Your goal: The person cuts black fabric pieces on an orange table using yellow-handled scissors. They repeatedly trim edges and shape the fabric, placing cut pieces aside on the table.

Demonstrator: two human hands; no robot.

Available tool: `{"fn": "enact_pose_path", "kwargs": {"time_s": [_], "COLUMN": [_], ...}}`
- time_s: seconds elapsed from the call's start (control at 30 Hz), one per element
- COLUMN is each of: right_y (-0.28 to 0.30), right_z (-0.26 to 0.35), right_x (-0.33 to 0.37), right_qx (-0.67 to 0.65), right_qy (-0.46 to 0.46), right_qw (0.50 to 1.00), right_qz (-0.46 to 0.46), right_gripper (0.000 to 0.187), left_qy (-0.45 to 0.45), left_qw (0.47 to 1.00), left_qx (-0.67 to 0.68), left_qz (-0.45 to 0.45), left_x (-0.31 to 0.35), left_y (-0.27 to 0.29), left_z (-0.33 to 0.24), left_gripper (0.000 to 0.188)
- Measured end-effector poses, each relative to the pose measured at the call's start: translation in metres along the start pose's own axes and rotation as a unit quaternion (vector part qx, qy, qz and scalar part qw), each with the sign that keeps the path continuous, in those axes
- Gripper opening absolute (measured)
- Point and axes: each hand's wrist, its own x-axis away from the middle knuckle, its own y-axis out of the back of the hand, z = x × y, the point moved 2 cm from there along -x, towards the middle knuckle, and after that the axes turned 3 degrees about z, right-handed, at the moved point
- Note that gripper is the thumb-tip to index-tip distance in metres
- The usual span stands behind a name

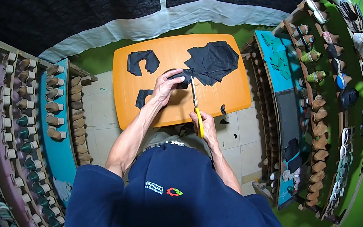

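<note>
A navy-blue fabric shirt (160, 223) with a small red-and-green emblem is filling the lower middle of my view. On both sides I am seeing tall wooden racks: the left rack (59, 144) is carrying rows of brown and dark-green shoe-shaped forms, and the right rack (283, 83) is holding brown forms and coloured shoes. A dark patterned curtain (84, 15) with a pale lower border is hanging across the far side.

Between the racks, an orange worktop (168, 52) with rounded corners is standing on a pale tiled floor (106, 138). A loose, overlapping pile of black sheet-material pieces (216, 62) is covering its far right part.

I am watching the left hand (169, 86) near the middle of the worktop, its fingers gripping a black cut piece (181, 84) just left of the pile. The right hand (207, 126) is closing its fingers around the yellow handles of a pair of metal scissors (199, 122) at the near edge; the blades are pointing away from the shirt, their tips reaching the held piece's right side. I cannot tell whether they are biting into it.

A U-shaped black piece (134, 64) is lying at the far left, and a smaller-looking black piece (143, 96), partly hidden by the left arm, is lying nearer. A tiny black scrap (223, 109) is resting by the near right edge.
</note>
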Motion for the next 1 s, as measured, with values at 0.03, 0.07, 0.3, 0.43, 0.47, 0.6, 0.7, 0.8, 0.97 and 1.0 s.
{"fn": "enact_pose_path", "kwargs": {"time_s": [0.03,0.07,0.3,0.43,0.47,0.6,0.7,0.8,0.97,1.0], "right_y": [0.001,0.002,0.001,0.001,0.001,0.001,0.001,0.002,0.006,0.007], "right_z": [-0.003,-0.006,-0.007,-0.003,-0.003,0.003,0.006,0.006,-0.006,-0.009], "right_x": [-0.001,-0.002,0.007,0.012,0.013,0.015,0.018,0.020,0.017,0.018], "right_qx": [0.006,0.010,-0.054,-0.042,-0.023,0.038,0.031,0.027,0.016,0.016], "right_qy": [0.001,0.005,0.030,0.016,0.022,0.036,0.029,0.024,0.001,-0.001], "right_qw": [1.000,1.000,0.992,0.993,0.994,0.996,0.997,0.997,0.999,0.999], "right_qz": [0.008,0.022,0.111,0.109,0.104,0.076,0.069,0.061,0.039,0.033], "right_gripper": [0.050,0.050,0.048,0.048,0.049,0.052,0.053,0.052,0.048,0.047], "left_qy": [-0.002,0.005,0.055,0.042,0.032,0.035,0.037,0.040,0.035,0.037], "left_qw": [1.000,1.000,0.989,0.975,0.971,0.971,0.971,0.972,0.973,0.973], "left_qx": [-0.006,-0.018,-0.110,-0.188,-0.202,-0.189,-0.189,-0.180,-0.177,-0.176], "left_qz": [-0.002,0.010,0.080,0.112,0.126,0.143,0.144,0.147,0.143,0.143], "left_x": [-0.001,0.000,-0.006,-0.008,-0.008,0.001,0.003,0.004,0.004,0.004], "left_y": [-0.001,0.000,0.002,0.007,0.006,-0.004,-0.007,-0.009,-0.012,-0.012], "left_z": [-0.005,-0.010,-0.028,-0.035,-0.035,-0.037,-0.035,-0.031,-0.026,-0.026], "left_gripper": [0.043,0.045,0.046,0.052,0.057,0.062,0.064,0.065,0.065,0.065]}}
